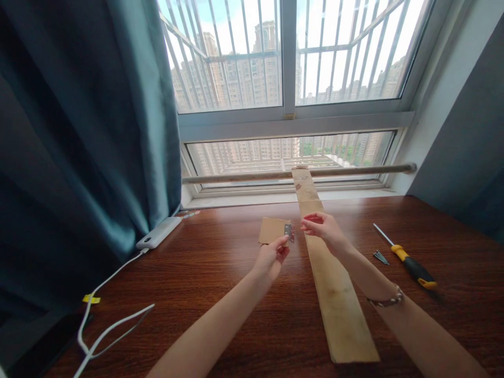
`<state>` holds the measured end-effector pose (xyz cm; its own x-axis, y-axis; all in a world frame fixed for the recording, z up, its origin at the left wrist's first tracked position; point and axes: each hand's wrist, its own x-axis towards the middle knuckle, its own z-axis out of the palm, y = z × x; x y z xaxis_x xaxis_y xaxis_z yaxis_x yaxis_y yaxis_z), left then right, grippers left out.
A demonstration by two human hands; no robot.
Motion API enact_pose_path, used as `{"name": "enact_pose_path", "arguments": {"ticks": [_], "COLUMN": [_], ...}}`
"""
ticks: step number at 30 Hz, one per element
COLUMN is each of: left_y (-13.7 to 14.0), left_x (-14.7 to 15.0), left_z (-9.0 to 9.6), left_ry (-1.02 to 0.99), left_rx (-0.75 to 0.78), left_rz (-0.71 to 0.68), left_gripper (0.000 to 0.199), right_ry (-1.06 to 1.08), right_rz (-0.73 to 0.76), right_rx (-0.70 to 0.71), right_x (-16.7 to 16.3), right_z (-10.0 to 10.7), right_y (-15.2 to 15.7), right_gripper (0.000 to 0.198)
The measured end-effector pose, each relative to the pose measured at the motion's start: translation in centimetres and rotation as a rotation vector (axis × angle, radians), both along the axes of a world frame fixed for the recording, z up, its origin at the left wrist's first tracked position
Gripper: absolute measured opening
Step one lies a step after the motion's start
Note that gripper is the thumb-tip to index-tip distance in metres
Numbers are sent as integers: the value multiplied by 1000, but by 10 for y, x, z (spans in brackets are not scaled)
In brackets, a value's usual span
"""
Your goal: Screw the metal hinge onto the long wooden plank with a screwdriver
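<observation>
My left hand (271,256) is closed, gripping a small tan cardboard piece (271,230) together with a metal hinge (289,231) at its right edge. Just right of the hinge, apart from it, my right hand (326,230) is pinched over the wooden plank (338,289); whatever its fingertips hold, if anything, is too small to make out. The long pale plank lies on the dark brown table, its far end raised against the window rail. Several screws (380,256) lie in a small heap right of my right forearm, beside a yellow and black screwdriver (411,266).
A white power strip or adapter (159,233) with a white cable (114,266) sits at the table's left, by the blue curtain (129,115). A horizontal rail (244,177) crosses the barred window behind the table (220,283).
</observation>
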<state>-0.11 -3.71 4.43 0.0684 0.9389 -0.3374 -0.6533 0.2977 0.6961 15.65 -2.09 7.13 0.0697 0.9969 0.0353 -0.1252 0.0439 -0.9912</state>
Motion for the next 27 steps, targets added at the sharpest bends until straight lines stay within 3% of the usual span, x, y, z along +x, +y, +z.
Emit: {"name": "enact_pose_path", "arguments": {"ticks": [7, 10, 15, 27], "left_y": [18, 22, 26, 26], "left_x": [21, 36, 53, 62], "left_z": [7, 11, 7, -16], "left_ry": [-140, -180, -162, -128], "left_rx": [-95, -77, -79, -90], "left_rz": [-77, -142, -125, 86], "left_gripper": [11, 8, 10, 15], "right_ry": [-181, -177, -50, -538], "right_rz": [-103, -39, 85, -114], "right_rx": [123, 48, -101, 164], "right_x": [39, 36, 23, 26], "right_z": [21, 15, 0, -25], "right_y": [8, 11, 18, 30], "right_gripper": [26, 18, 21, 13]}}
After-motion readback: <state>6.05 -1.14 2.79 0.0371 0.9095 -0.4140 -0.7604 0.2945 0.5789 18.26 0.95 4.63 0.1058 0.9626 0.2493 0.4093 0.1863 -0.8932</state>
